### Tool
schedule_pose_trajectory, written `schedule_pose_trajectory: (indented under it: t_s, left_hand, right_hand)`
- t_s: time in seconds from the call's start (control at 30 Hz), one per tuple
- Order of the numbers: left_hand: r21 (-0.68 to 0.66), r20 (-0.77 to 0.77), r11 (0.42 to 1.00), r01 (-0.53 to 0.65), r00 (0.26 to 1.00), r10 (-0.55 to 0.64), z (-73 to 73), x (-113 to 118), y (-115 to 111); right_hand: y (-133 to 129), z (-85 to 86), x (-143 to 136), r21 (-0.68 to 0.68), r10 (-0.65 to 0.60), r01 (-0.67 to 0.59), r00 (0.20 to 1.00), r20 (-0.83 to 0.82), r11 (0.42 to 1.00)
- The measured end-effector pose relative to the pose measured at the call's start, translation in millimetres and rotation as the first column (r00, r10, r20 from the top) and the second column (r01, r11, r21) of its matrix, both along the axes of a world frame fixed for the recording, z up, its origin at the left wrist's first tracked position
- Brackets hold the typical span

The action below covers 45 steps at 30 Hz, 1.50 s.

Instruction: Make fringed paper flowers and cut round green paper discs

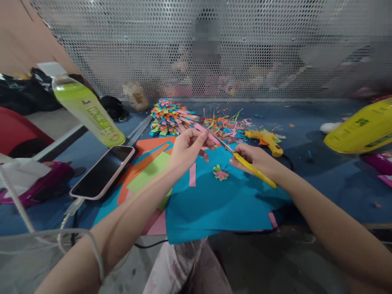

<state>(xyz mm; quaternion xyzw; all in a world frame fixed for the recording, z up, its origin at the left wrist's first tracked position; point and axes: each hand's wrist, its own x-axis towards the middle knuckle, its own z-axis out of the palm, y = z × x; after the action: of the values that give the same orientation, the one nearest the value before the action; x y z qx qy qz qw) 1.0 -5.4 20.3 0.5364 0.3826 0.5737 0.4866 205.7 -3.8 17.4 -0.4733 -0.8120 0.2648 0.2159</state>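
Note:
My left hand point(193, 143) pinches a pink paper strip point(200, 128) between thumb and fingers. A pair of yellow-handled scissors point(254, 169) is in my right hand point(249, 157), its blades pointing up and left to the pink strip. Whether the blades touch the paper I cannot tell. Below my hands lies a large blue paper sheet point(214, 208). On it rest a small fringed pink and green paper flower point(221, 172) and a loose pink strip point(192, 174). Green paper point(150, 173) and orange paper point(122, 192) lie partly under my left arm.
A colourful fringed paper cone point(168, 116) lies behind, beside a heap of paper scraps point(225, 126). A yellow glue gun point(266, 141) is to the right. A phone point(102, 173) and green drink bottle point(88, 108) stand left; a yellow bottle point(363, 126) lies far right. Perforated metal point(260, 24) borders the back.

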Motion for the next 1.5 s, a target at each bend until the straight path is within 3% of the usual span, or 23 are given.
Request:
schedule_pose_trajectory:
  t_s: [1.5]
  left_hand:
    - [-0.004, 0.000, 0.999, 0.052, 0.999, -0.052, 1.8, -2.1, 0.3]
  right_hand:
    - [-1.0, 1.2, 3.4, -0.010, -0.005, 0.005, 1.000, -0.029, 1.000]
